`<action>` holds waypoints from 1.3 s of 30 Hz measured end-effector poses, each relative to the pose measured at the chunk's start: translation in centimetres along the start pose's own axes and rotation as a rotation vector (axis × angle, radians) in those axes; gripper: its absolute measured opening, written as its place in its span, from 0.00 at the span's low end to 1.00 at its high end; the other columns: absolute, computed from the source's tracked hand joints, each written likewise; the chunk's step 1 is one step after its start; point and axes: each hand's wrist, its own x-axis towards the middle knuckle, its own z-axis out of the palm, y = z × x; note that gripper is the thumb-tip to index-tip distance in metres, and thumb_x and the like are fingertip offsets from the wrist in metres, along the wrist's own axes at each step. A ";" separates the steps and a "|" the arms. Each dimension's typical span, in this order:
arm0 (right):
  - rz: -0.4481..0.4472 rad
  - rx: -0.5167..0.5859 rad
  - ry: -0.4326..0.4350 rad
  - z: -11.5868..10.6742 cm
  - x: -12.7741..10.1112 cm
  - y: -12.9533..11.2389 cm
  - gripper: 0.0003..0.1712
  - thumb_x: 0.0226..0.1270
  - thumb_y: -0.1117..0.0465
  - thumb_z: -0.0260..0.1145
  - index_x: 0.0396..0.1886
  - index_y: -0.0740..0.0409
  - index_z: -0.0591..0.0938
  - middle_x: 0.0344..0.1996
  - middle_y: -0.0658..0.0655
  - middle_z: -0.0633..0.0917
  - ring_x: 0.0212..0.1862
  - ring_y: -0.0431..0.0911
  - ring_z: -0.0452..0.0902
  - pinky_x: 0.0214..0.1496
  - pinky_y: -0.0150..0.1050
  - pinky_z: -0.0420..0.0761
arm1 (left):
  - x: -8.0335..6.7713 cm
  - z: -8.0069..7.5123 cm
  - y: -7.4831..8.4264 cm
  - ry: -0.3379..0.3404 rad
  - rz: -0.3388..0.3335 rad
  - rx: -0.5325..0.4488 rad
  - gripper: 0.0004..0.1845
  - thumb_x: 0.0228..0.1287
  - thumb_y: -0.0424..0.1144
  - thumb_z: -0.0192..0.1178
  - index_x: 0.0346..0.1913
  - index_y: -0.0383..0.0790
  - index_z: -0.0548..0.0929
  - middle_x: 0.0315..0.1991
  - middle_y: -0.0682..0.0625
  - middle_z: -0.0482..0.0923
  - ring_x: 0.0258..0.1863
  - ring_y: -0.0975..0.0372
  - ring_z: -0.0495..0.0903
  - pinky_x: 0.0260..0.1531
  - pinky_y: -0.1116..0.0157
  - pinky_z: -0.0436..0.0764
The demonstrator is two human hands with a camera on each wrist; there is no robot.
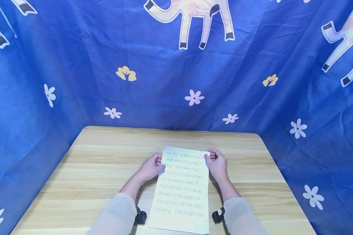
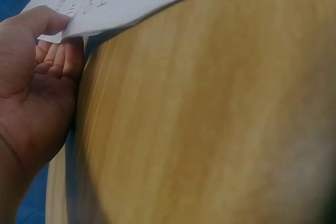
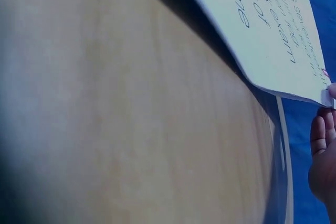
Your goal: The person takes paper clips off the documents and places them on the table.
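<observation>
Printed paper sheets (image 1: 180, 192) with large lines of English text stand in front of me, their upper part raised off the table. A paper clip (image 1: 200, 152) sits on the top edge near the right corner; it shows pinkish in the right wrist view. My left hand (image 1: 151, 167) pinches the left edge of the sheets, thumb on the printed face and fingers behind. At the upper right corner, close to the clip, my right hand (image 1: 218, 164) pinches the paper between thumb and fingers. The layered edge (image 2: 113, 29) in the left wrist view suggests more than one sheet.
A light wood-grain table (image 1: 100, 156) with rounded far corners lies under the hands. Blue curtains (image 1: 153, 81) printed with flowers and animals enclose it at the back and both sides. A black wrist device (image 1: 141, 216) is on the left wrist, another (image 1: 218, 215) on the right.
</observation>
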 end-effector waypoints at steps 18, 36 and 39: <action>-0.031 0.044 -0.025 -2.5 1.3 0.4 0.19 0.70 0.67 0.76 0.58 0.65 0.87 0.44 0.59 0.90 0.40 0.34 0.82 0.44 0.21 0.83 | -0.3 -0.5 -0.3 -0.032 0.026 -0.101 0.20 0.73 0.31 0.65 0.64 0.33 0.76 0.48 0.46 0.81 0.44 0.59 0.81 0.46 0.70 0.83; -0.091 -0.437 -0.159 -8.7 3.2 3.4 0.15 0.71 0.63 0.75 0.54 0.64 0.89 0.37 0.56 0.90 0.39 0.41 0.82 0.42 0.28 0.82 | 0.0 -0.2 -0.5 -0.010 0.011 -0.125 0.18 0.72 0.30 0.65 0.61 0.33 0.76 0.47 0.46 0.81 0.43 0.60 0.81 0.45 0.70 0.84; -0.073 -0.484 -0.180 -8.7 3.3 3.6 0.14 0.72 0.63 0.74 0.54 0.63 0.89 0.34 0.54 0.89 0.38 0.42 0.82 0.42 0.31 0.81 | 0.1 -0.1 -0.6 -0.006 0.005 -0.122 0.18 0.72 0.30 0.65 0.61 0.33 0.76 0.46 0.47 0.81 0.42 0.61 0.80 0.44 0.70 0.84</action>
